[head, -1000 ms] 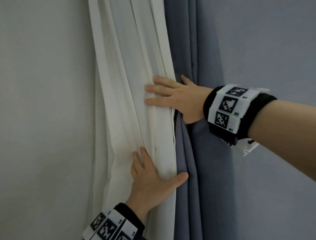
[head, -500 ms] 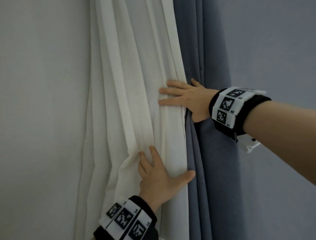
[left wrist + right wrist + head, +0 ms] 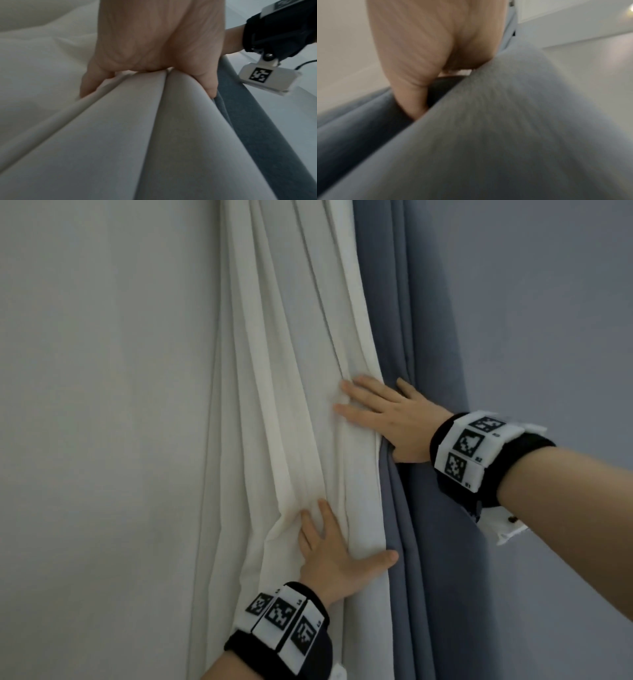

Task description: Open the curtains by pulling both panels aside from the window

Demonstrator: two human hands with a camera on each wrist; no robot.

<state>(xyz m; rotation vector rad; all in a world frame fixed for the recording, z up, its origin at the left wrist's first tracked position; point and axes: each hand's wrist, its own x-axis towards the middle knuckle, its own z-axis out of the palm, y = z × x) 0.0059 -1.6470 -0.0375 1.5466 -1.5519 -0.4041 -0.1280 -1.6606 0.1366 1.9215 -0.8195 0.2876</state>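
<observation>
A white curtain panel [image 3: 294, 412] hangs bunched in long folds, and a blue curtain panel [image 3: 428, 542] hangs gathered against its right side. My left hand [image 3: 342, 546] lies flat on the lower white folds, fingers straight and thumb spread towards the blue edge. Higher up, my right hand [image 3: 373, 402] rests across the seam, fingers flat on the white cloth, thumb on the blue. In the left wrist view my left hand [image 3: 154, 54] presses into the white folds [image 3: 120, 135]. In the right wrist view my right hand's [image 3: 428, 54] thumb sits in a blue fold [image 3: 505, 135].
A plain pale wall [image 3: 85, 440] fills the left of the head view. A bluish-grey wall [image 3: 555, 302] lies right of the blue panel. No window glass shows.
Both hands, still flat on the cloth, have shifted right and lower in the view along with the curtains' seam. More wall shows at the left.
</observation>
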